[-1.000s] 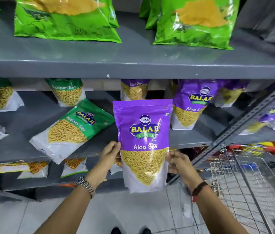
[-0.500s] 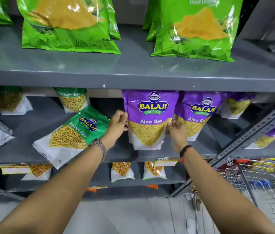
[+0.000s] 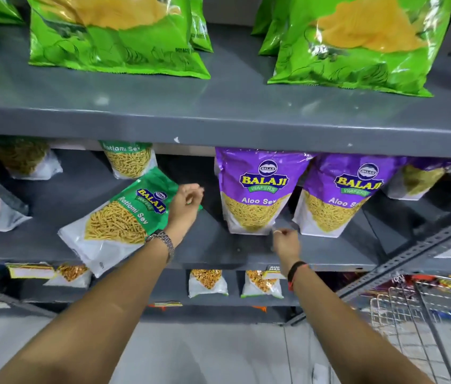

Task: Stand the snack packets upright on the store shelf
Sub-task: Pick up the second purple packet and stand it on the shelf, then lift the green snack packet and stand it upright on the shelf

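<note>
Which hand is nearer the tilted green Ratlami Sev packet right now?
Left. The left hand overlaps the tilted green Ratlami Sev packet's upper right corner; the right hand is farther right, below the purple Aloo Sev packet.

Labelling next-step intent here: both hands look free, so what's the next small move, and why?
Probably the left hand closes on the tilted green Ratlami Sev packet beside it and stands it up. The purple Aloo Sev packet already stands upright, and the right hand is empty below it.
</note>
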Demonstrator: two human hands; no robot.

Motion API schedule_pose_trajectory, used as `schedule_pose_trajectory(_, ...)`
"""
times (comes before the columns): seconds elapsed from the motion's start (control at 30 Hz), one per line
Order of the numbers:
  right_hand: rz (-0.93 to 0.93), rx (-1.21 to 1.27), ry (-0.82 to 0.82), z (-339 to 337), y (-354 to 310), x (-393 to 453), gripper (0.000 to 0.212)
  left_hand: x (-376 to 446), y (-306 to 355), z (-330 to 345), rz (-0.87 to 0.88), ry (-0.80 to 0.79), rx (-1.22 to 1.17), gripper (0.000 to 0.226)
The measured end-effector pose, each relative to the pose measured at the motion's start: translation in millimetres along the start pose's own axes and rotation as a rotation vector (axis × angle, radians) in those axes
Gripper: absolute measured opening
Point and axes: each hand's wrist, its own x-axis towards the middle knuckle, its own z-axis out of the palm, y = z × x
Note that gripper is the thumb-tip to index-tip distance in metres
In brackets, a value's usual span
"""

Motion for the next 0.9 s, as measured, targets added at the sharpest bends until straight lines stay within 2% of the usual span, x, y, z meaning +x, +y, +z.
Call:
schedule_pose_trajectory(0.2,0.105,0.026,-0.369,79.8,8.1,-68.9,0.016,34.1,-18.0,-132.1,0.080,0.145,0.296,0.022)
schedule_pose_trajectory(0.27,0.149,0.092,-0.447,122.4,0.4,-90.5,0.016,46.2,-25.2,-172.5,-0.003,0.205,0.384,0.021)
schedule_pose_trajectory(0.33,0.222,0.211,-0.485,161.6,-11.2,-109.9,0.019,57.0,-36.5,-206.3,-0.168,0.177,0.524,0.027)
schedule_pose_trajectory(0.43,0.307,0.310,-0.451,209.2,-21.3,-128.0,0.016,64.6,-56.1,-236.8,-0.337,-0.083,0.479,0.023)
schedule_pose_trajectory(0.5,0.334,0.354,-0.345,232.1,-22.8,-133.2,0.019,66.6,-67.5,-243.7,-0.398,-0.208,0.383,0.026)
schedule_pose_trajectory(0.63,0.359,0.485,-0.167,244.0,-18.2,-146.4,0.004,68.6,-83.7,-246.1,-0.331,-0.209,0.465,0.042)
schedule_pose_trajectory(0.73,0.389,0.530,-0.111,231.9,-7.8,-157.6,0.013,51.1,-83.7,-248.0,-0.201,-0.249,0.589,0.050)
schedule_pose_trajectory(0.8,0.376,0.531,-0.077,218.5,2.1,-167.5,0.019,33.3,-83.7,-247.1,-0.144,-0.298,0.521,0.046)
schedule_pose_trajectory(0.9,0.335,0.558,0.002,187.2,13.3,-187.3,0.017,-1.8,-78.3,-239.9,-0.104,-0.387,0.357,0.041)
